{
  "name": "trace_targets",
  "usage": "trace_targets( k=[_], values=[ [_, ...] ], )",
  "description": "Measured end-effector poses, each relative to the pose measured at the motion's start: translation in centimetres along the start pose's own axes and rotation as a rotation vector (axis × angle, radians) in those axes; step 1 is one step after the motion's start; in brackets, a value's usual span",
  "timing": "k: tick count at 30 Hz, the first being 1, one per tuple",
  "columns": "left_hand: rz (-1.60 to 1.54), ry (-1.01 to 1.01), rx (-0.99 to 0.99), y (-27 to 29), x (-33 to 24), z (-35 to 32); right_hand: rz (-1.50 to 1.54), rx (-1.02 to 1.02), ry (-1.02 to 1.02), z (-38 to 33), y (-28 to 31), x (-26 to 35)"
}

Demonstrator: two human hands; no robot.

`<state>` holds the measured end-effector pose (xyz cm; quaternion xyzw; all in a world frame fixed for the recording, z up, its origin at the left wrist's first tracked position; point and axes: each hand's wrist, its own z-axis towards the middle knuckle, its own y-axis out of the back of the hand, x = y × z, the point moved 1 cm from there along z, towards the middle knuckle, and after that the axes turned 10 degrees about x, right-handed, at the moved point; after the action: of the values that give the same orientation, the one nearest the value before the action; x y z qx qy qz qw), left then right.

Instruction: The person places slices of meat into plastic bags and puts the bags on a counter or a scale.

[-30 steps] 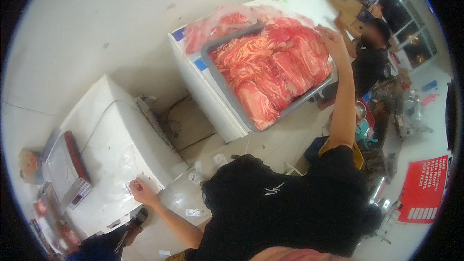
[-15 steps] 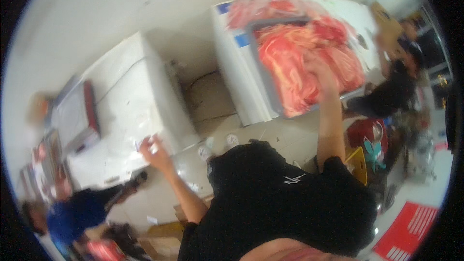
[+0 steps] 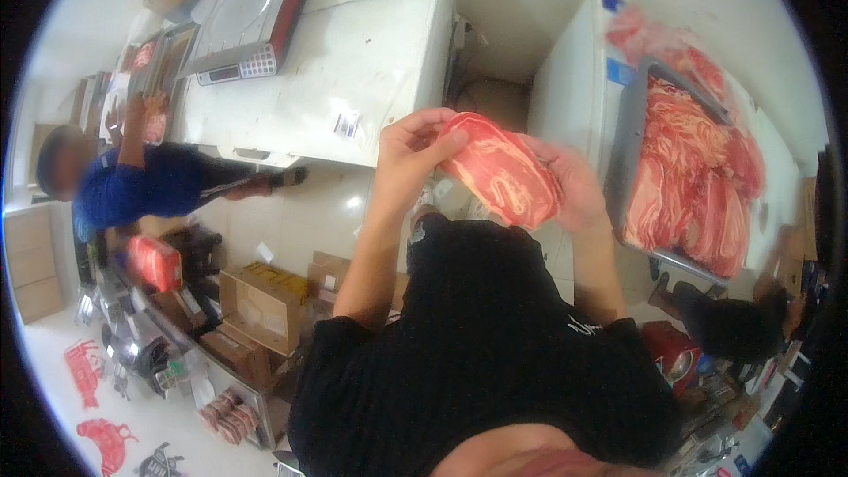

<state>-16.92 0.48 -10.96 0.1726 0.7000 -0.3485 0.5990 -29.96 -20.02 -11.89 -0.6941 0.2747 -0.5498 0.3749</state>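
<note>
Sliced red meat (image 3: 503, 168), a small flat stack streaked with pale fat, is held up in front of my body between both hands. My left hand (image 3: 408, 146) pinches its upper left end, thumb on top. My right hand (image 3: 576, 187) grips its right side, with most of those fingers hidden behind the meat. Off to the right, a grey metal tray (image 3: 623, 159) holds a heap of similar meat slices (image 3: 685, 194). More meat in clear plastic (image 3: 654, 40) lies beyond that tray.
At the left, a flat scale (image 3: 243, 26) rests on a white chest freezer (image 3: 380, 71). A person in blue (image 3: 146, 185) is beside it; another in black (image 3: 729, 318) is at the right. Cardboard boxes (image 3: 261, 305) stand low behind my left arm.
My right hand has come away from the meat tray, and my left hand from over the white freezer; both now hold meat slices between them. The view has turned left.
</note>
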Motion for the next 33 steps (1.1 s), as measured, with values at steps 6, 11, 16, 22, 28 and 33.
trace_targets(
  k=[6,11,16,22,28,33],
  values=[
    [0.221,-0.001,-0.203,4.3,0.9,-0.4,1.016,0.238,0.002,7.4,2.2,-8.0],
    [0.356,0.098,-0.103,9.1,-0.7,-1.1,0.935,0.091,-0.127,10.2,1.5,-7.8],
    [0.602,0.1,0.088,12.5,-6.3,1.1,0.553,0.239,-0.059,13.2,-1.9,-4.3],
    [0.798,-0.559,0.271,13.8,-12.8,2.7,0.678,0.355,0.117,17.9,-6.4,-3.8],
    [0.869,-0.384,0.235,21.2,-6.3,3.7,0.883,0.231,-0.131,21.3,-4.9,-10.9],
    [0.791,-0.336,0.236,22.8,-3.5,4.1,0.902,0.02,-0.084,21.5,-2.2,-12.2]
  ],
)
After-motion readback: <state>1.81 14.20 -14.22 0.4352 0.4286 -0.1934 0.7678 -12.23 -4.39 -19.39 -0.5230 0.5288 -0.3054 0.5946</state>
